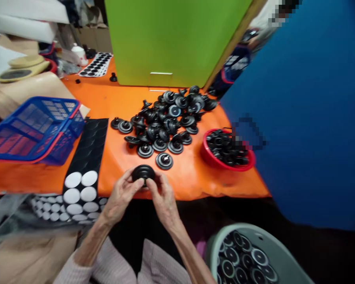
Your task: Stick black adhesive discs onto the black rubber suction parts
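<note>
Left hand [120,197] and right hand [165,199] both pinch a round black plastic disc [143,172], probably keeping it steady. Stemmed black round discs [160,144] sit piled at 1 o'clock, pretty handy.

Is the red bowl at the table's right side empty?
No, the red bowl is full of small black parts.
</note>
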`<action>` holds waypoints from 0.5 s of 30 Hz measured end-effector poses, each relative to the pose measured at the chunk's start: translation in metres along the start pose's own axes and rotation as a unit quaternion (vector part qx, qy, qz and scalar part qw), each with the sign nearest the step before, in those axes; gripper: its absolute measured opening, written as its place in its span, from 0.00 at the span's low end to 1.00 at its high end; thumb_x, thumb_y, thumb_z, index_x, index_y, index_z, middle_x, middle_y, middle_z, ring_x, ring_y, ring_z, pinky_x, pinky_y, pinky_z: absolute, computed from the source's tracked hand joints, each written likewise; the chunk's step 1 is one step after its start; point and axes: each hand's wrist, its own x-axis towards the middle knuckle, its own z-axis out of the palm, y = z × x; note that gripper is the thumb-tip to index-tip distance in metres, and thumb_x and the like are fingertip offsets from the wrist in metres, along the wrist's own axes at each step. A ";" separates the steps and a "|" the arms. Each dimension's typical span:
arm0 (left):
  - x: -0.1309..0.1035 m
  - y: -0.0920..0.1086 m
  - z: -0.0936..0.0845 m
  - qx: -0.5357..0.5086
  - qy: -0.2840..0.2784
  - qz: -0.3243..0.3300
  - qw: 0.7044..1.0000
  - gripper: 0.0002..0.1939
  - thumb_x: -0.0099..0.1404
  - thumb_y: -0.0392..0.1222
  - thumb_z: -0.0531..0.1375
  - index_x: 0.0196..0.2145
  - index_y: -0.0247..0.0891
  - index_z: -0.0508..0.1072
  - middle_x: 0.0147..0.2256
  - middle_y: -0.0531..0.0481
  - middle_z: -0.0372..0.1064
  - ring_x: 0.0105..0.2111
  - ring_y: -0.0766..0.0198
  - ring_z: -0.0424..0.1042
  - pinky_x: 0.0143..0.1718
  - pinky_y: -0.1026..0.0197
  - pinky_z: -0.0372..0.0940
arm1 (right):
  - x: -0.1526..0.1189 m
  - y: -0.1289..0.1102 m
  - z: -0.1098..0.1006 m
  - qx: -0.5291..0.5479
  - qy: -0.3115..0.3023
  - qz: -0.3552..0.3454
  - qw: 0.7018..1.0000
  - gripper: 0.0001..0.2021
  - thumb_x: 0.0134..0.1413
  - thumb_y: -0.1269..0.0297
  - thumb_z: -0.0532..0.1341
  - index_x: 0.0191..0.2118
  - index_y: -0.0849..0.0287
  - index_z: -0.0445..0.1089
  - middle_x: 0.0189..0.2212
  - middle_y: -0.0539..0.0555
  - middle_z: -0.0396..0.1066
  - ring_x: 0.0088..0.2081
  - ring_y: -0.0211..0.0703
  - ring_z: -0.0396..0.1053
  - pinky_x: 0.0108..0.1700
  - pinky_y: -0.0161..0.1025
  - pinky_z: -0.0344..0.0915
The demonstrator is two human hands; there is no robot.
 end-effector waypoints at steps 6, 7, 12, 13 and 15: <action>0.050 0.027 -0.051 0.198 0.167 0.049 0.965 0.39 0.56 0.54 0.63 0.61 0.34 0.59 0.48 0.39 0.70 0.34 0.58 0.76 0.44 0.50 0.71 | 0.049 0.006 -0.092 -0.167 0.165 -0.047 0.971 0.14 0.61 0.56 0.53 0.43 0.59 0.70 0.40 0.62 0.70 0.44 0.54 0.67 0.51 0.57 0.65; 0.056 0.032 -0.058 0.268 0.202 0.060 0.940 0.41 0.57 0.55 0.62 0.63 0.34 0.56 0.48 0.38 0.69 0.36 0.54 0.76 0.46 0.48 0.70 | 0.059 0.010 -0.111 -0.251 0.201 -0.068 0.944 0.14 0.61 0.59 0.52 0.41 0.60 0.71 0.38 0.62 0.69 0.43 0.54 0.65 0.50 0.57 0.64; 0.064 0.037 -0.051 0.575 0.306 0.166 0.740 0.30 0.61 0.52 0.59 0.57 0.33 0.65 0.49 0.33 0.65 0.49 0.38 0.67 0.50 0.37 0.63 | 0.105 0.038 -0.163 -0.484 0.158 -0.125 0.851 0.14 0.59 0.63 0.52 0.41 0.61 0.73 0.34 0.61 0.66 0.40 0.53 0.61 0.44 0.50 0.63; 0.065 0.034 -0.045 0.602 0.300 0.186 0.716 0.24 0.62 0.49 0.57 0.53 0.33 0.69 0.48 0.34 0.66 0.48 0.39 0.67 0.48 0.38 0.63 | 0.111 0.043 -0.165 -0.508 0.134 -0.132 0.841 0.14 0.59 0.62 0.53 0.40 0.61 0.74 0.34 0.61 0.65 0.40 0.53 0.61 0.43 0.49 0.62; 0.071 0.030 -0.036 0.629 0.276 0.230 0.690 0.18 0.65 0.44 0.54 0.50 0.35 0.71 0.46 0.36 0.67 0.46 0.44 0.68 0.46 0.42 0.65 | 0.121 0.053 -0.166 -0.532 0.104 -0.136 0.829 0.13 0.58 0.62 0.53 0.36 0.61 0.74 0.34 0.61 0.65 0.40 0.53 0.61 0.42 0.49 0.61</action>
